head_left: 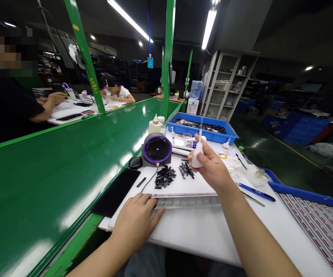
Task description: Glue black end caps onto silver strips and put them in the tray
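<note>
In the head view, a person's right hand (pixel 212 165) is gripping a small white squeeze bottle (pixel 197 156), its thin nozzle pointing upward. Below and to its left, the left hand (pixel 136 215) is resting at the end of a long red-lined strip (pixel 189 202), fingers over the top and thumb spread nearer the body (whether it is pinching, I cannot tell). Loose black pieces (pixel 165 177) are lying just beyond the strip, between the hands. If the right hand is squeezing too hard while tilting the bottle, any liquid inside could be dripping onto those pieces; if the left hand is pressing unevenly, the strip could be sliding or tipping. A cable (pixel 147 184) is running just beyond the left fingers, where a careless reach could be snagging it.
</note>
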`<state>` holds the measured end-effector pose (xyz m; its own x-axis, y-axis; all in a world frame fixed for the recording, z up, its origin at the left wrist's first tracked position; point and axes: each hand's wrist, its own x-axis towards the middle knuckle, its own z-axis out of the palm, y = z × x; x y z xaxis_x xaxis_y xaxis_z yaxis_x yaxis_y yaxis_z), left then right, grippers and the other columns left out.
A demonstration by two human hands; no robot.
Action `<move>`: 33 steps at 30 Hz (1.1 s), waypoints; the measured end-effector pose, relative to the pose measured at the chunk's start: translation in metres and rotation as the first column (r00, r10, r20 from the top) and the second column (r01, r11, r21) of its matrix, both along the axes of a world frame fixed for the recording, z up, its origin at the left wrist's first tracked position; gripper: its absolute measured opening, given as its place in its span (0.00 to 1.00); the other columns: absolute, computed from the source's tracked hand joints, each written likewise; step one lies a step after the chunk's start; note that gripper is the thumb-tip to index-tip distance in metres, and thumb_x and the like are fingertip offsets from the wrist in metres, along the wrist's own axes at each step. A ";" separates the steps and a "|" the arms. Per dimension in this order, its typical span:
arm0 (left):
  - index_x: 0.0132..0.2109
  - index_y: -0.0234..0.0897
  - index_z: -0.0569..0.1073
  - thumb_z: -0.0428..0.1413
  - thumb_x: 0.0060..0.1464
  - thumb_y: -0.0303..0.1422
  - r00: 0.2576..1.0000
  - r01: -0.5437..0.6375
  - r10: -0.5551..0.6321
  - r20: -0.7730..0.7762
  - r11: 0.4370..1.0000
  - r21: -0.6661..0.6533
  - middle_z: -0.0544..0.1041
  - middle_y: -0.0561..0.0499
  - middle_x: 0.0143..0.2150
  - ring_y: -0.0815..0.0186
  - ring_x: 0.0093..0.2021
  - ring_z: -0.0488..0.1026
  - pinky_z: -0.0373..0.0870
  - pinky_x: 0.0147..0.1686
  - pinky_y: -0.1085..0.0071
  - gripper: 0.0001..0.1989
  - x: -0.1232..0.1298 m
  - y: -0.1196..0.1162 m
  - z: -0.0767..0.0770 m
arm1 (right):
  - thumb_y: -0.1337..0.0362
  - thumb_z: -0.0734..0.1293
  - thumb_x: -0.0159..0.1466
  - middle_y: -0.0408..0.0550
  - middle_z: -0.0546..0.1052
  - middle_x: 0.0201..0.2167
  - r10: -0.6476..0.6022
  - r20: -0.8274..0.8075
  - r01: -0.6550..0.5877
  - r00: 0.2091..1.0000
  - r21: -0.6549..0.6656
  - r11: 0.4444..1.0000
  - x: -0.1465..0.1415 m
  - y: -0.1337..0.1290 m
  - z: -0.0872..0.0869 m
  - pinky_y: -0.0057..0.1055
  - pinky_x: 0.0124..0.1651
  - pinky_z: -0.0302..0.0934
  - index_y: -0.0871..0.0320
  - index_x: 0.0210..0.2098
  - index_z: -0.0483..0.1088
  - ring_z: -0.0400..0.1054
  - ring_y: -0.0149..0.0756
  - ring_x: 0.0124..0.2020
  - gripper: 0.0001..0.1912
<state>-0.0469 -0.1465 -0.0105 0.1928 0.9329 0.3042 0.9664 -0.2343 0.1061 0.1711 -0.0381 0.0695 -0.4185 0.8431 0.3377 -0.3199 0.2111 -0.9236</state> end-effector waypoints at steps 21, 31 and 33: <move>0.38 0.38 0.77 0.51 0.59 0.44 0.999 -0.021 0.022 0.026 0.998 -0.067 0.77 0.44 0.40 0.53 0.44 0.72 0.69 0.46 0.54 0.16 -0.001 -0.002 0.000 | 0.61 0.66 0.63 0.43 0.71 0.21 -0.349 0.065 0.290 0.935 0.427 0.856 -0.056 -0.056 -0.061 0.27 0.25 0.55 0.59 0.28 0.71 0.62 0.28 0.21 0.10; 0.40 0.38 0.78 0.51 0.59 0.42 1.000 -0.001 0.002 0.016 1.000 -0.023 0.78 0.45 0.41 0.54 0.45 0.73 0.69 0.45 0.55 0.15 -0.003 -0.002 -0.005 | 0.64 0.62 0.64 0.46 0.72 0.20 -0.470 0.153 0.277 0.869 0.635 0.721 -0.068 -0.058 -0.067 0.29 0.27 0.57 0.59 0.26 0.69 0.65 0.31 0.22 0.11; 0.40 0.38 0.78 0.52 0.59 0.42 1.000 0.002 -0.002 0.010 1.000 -0.020 0.78 0.44 0.40 0.54 0.45 0.73 0.69 0.44 0.55 0.15 -0.003 -0.002 -0.005 | 0.64 0.62 0.64 0.45 0.71 0.20 -0.473 0.162 0.279 0.866 0.628 0.726 -0.068 -0.057 -0.068 0.29 0.27 0.57 0.59 0.25 0.69 0.64 0.31 0.22 0.12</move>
<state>-0.0498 -0.1485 -0.0151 0.1913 0.9384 0.2877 0.9648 -0.2337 0.1208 0.1029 -0.0951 0.0014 -0.2673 0.6420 0.7186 0.1654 0.7653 -0.6221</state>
